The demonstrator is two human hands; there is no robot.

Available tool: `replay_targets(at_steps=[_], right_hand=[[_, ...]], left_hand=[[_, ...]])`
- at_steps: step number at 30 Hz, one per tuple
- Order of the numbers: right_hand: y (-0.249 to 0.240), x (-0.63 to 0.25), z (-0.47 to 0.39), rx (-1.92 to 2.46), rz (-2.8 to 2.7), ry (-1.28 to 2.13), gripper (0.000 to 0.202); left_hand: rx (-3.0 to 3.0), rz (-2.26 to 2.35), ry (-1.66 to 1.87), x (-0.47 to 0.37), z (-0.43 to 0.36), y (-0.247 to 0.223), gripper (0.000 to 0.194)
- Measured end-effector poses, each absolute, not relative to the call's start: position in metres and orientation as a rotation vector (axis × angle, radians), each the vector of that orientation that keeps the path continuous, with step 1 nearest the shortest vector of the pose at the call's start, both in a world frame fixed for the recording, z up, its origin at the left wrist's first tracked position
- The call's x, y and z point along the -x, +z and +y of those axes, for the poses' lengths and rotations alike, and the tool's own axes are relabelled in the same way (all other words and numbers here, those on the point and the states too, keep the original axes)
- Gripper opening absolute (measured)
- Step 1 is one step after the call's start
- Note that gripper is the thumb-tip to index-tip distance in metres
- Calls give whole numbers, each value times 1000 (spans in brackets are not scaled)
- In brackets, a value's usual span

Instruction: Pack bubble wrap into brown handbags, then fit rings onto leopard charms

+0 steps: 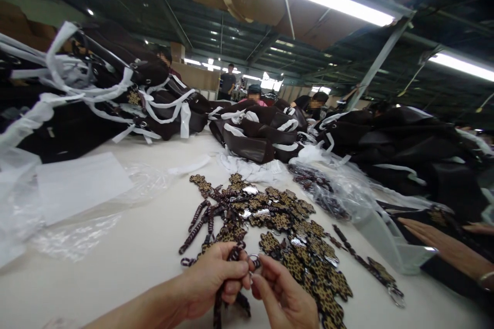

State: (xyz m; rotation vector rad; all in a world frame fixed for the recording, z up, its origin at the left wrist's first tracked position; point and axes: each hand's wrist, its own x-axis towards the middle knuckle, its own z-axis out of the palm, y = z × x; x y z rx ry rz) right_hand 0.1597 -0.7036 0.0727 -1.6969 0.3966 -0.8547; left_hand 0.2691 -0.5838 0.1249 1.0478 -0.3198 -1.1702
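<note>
My left hand (210,275) is closed around a dark braided cord strap (218,308), whose loose ends hang below the fist. A metal split ring (253,257) sits at the strap's top end, between my two hands. My right hand (283,295) pinches at this ring with thumb and forefinger; the fingertips partly hide the contact. Just beyond my hands lies a pile of leopard-print flower charms (280,221), some showing shiny backs. More braided cords (196,231) lie left of the pile. One strap with a charm and ring (382,272) lies apart on the right.
Dark brown bags with white-wrapped handles (250,139) are heaped along the table's (154,247) far side. A plastic bag of cords (324,193) and a clear bin (409,249) stand right. Another person's hand (443,247) rests beyond it. White paper (83,187) lies left.
</note>
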Motion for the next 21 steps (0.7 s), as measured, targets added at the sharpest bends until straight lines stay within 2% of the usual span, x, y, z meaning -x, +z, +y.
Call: replay_targets(at_steps=[5, 10, 14, 17, 21], right_hand=[[91, -160, -701, 1356, 444, -630, 39], [97, -158, -702, 1310, 425, -506, 38], [94, -155, -716, 1730, 127, -668, 21], [95, -153, -725, 2125, -103, -791, 19], [90, -155, -724, 1991, 157, -763, 12]], left_hand=[[-1093, -454, -1093, -271, -584, 126, 37], [-1137, -445, -1043, -272, -585, 129, 30], [-1142, -332, -1071, -269, -586, 133, 27], [-1137, -287, -1132, -268, -586, 134, 29], [-1195, -482, -1051, -269, -584, 134, 31]])
